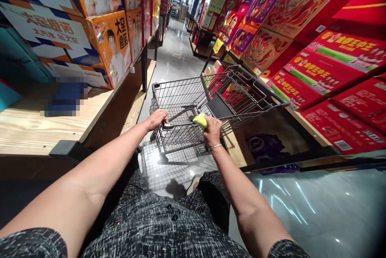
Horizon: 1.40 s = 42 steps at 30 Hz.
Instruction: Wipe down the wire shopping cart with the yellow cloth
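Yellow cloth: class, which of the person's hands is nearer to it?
Right. The right hand grips the yellow cloth; the left hand holds the cart handle, apart from it.

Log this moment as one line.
left hand: grips cart handle | right hand: holds yellow cloth at handle | shopping cart: in aisle, red boxes at right

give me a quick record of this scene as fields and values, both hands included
place: shop aisle with a glossy floor
left hand: closed on the cart handle
right hand: presses a yellow cloth against the handle; bracelet on the wrist
cart: wire shopping cart, straight ahead
left side: wooden shelf with orange boxes
right side: stacked red boxes
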Tool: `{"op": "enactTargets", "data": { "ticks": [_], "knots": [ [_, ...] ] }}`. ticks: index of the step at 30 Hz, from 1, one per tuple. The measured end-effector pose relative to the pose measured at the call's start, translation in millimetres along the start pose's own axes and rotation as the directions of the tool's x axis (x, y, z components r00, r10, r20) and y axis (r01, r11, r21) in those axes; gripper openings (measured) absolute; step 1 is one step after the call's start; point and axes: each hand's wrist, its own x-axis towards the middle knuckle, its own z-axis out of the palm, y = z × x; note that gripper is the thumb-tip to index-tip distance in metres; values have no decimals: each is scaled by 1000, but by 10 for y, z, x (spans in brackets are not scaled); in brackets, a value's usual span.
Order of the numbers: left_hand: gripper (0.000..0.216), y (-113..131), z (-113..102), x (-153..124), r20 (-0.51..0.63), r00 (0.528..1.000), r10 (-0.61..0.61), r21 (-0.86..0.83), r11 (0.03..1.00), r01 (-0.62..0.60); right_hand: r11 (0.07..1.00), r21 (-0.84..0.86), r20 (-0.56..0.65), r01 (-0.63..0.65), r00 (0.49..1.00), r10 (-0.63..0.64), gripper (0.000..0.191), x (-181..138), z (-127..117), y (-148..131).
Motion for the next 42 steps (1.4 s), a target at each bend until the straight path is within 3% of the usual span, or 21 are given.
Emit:
{"op": "enactTargets", "data": {
  "ticks": [3, 6, 10, 13, 15, 19, 22, 24, 26, 28, 30, 31, 33, 36, 39, 42],
  "knots": [
    [80, -35, 11, 20, -38, 999, -12, -140, 990, 7, 978, 39, -26, 204, 979, -203, 60, -202, 358, -555],
    [81, -32, 34, 31, -68, 997, -27, -198, 980, 13, 947, 2, 15, 323, 946, -323, 48, -401, 719, -901],
    [76, 12, 48, 52, -21, 1000, -8, -146, 989, 5, 924, -3, 265, 383, 891, -368, 39, -736, 1179, -952],
    [65, 33, 49, 86, 40, 999, -3, -25, 1000, 4, 925, -17, 485, 380, 812, -325, 38, -956, 1438, -884],
    [56, 29, 52, 108, 54, 999, -5, 44, 999, 3, 919, -28, 570, 394, 761, -309, 39, -1028, 1534, -876],
    [49, -15, 65, 118, 25, 1000, 19, 88, 996, -21, 883, 5, 587, 469, 714, -382, 40, -968, 1515, -898],
    [49, -50, 67, 102, 13, 997, 78, 87, 993, -79, 868, 27, 574, 496, 703, -419, 35, -819, 1304, -789],
    [50, -60, 58, 94, 8, 995, 104, 86, 991, -104, 867, 8, 508, 498, 745, -432, 35, -698, 1068, -632],
    [52, -46, 43, 101, 18, 996, 91, 95, 991, -93, 877, -50, 337, 478, 835, -436, 36, -567, 791, -447],
    [52, 6, 29, 127, 41, 999, 29, 142, 989, -35, 901, -121, 107, 416, 908, -405, 38, -441, 545, -291],
    [52, 105, 30, 161, 56, 995, -82, 242, 968, 66, 926, -156, -24, 344, 936, -352, 40, -360, 410, -211],
    [53, 168, 41, 176, 48, 990, -133, 304, 946, 112, 932, -154, -17, 327, 943, -333, 40, -350, 402, -205],
    [57, 306, 86, 187, 6, 985, -173, 411, 898, 155, 930, -115, 145, 350, 932, -333, 39, -405, 508, -252],
    [62, 467, 191, 148, 10, 993, -114, 443, 891, 98, 911, -34, 415, 411, 835, -361, 41, -646, 864, -392],
    [62, 513, 262, 84, 85, 996, -36, 404, 915, -1, 904, 6, 511, 427, 776, -369, 37, -924, 1231, -487],
    [65, 475, 251, 58, 118, 993, -29, 367, 930, -16, 896, 41, 567, 441, 729, -385, 36, -1076, 1450, -495]
  ]
}}
